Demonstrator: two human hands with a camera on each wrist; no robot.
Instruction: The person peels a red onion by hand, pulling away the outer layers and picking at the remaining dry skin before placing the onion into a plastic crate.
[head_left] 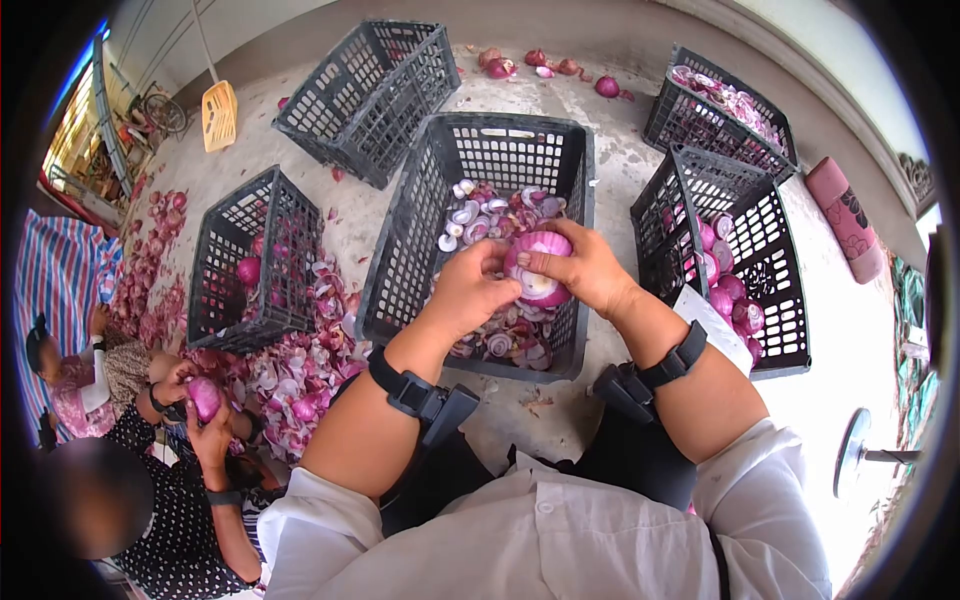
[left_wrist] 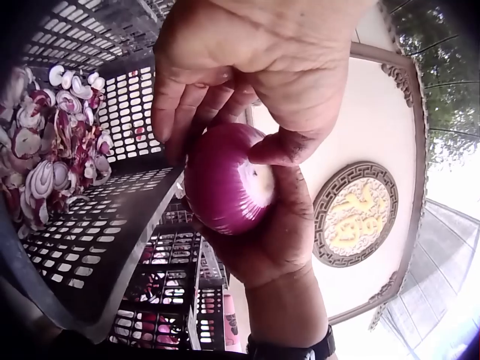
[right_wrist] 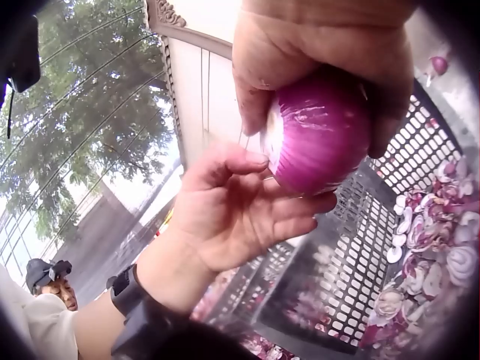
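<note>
I have the right hand [head_left: 592, 272] curled round a purple onion [head_left: 537, 288], thumb laid over it, and this hand bears most of the hold. The left hand [head_left: 468, 285] is slack, its thumb tip touching the onion; I can't quite tell whether its other fingertips touch too. From the left hand, the onion lies to the right, just beside it. Its pale end [right_wrist: 274, 133] faces the left thumb, so the axis through that end runs roughly towards the left hand.

Both hands are above a black crate [head_left: 400, 262] holding cut onion pieces [head_left: 518, 212]. To the right, another crate [head_left: 785, 285] holds more onions; to the left, loose skins [head_left: 300, 395] lie beside a third crate [head_left: 212, 290]. Further left, a seated person holds another onion [head_left: 204, 398].

The head view gives me the crates' layout but hides the onion's underside. The right wrist view shows the left fingers loosely spread below the onion, while the left wrist view alone shows a round wall emblem [left_wrist: 356, 214].
</note>
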